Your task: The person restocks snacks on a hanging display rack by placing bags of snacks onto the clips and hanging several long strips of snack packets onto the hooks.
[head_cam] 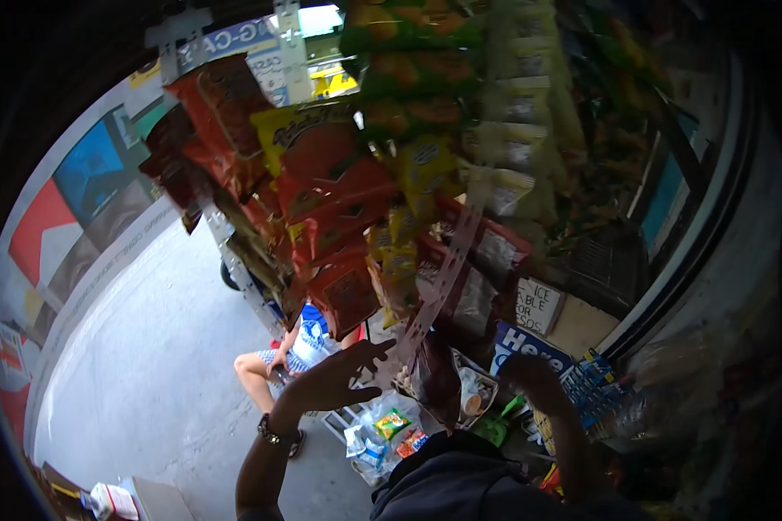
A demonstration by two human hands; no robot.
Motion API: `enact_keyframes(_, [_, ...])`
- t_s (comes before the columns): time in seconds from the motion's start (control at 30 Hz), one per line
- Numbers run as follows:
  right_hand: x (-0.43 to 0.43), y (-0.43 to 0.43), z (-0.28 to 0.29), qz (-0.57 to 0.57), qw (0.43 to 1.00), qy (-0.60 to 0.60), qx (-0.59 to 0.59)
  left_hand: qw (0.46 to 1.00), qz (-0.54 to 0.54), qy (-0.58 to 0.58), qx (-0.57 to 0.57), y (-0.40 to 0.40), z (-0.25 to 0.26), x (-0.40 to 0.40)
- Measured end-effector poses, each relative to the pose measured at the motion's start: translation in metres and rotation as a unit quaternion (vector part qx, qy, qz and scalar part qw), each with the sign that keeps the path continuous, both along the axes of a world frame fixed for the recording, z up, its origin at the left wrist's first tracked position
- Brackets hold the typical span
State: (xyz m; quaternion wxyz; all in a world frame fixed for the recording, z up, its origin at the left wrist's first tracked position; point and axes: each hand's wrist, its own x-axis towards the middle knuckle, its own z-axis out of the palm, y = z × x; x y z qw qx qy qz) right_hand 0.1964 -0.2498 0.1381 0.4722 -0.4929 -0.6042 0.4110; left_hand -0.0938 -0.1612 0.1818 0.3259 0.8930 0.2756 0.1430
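My left hand (339, 378), with a watch (270, 430) on its wrist, is raised below the hanging snack packets. Its fingers are apart, and nothing shows between them. A clear perforated hanging strip (444, 280) comes down just beside its fingertips. Against the strip's lower end hangs a dark red packet (435, 381), between my two hands. My right hand (528, 378) is raised on the other side, in front of a blue printed sign (518, 345). It is dark, and its fingers cannot be made out. Red snack packets (345, 293) and maroon packets (463, 273) hang above.
Rows of green packets (417, 65) and pale sachets (515, 150) hang overhead. Below are a crate (479, 391), a plastic bag with small snack packs (391, 423) and a green dustpan (495, 426). Beyond the hanging goods, a person (306, 345) sits on the concrete ground (137, 365).
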Motion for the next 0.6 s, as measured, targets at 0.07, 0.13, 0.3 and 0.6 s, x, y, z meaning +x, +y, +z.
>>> enact_keyframes(0.07, [-0.007, 0.007, 0.046, -0.200, 0.970, -0.043, 0.133, 0.994, 0.048, 0.026, 0.096, 0.006, 0.010, -0.002])
enact_keyframes(0.13, [-0.007, 0.028, 0.075, -0.296, 0.892, -0.059, 0.338, 0.959, 0.032, -0.063, 0.273, 0.026, 0.024, 0.028])
enact_keyframes(0.3, [-0.018, 0.058, 0.096, -0.322, 0.877, -0.150, 0.322, 0.934, 0.061, -0.328, 0.128, 0.053, 0.056, 0.129])
enact_keyframes(0.6, [-0.014, 0.081, 0.096, -0.354, 0.846, -0.229, 0.326, 0.888, 0.127, -0.379, -0.227, 0.056, 0.079, 0.155])
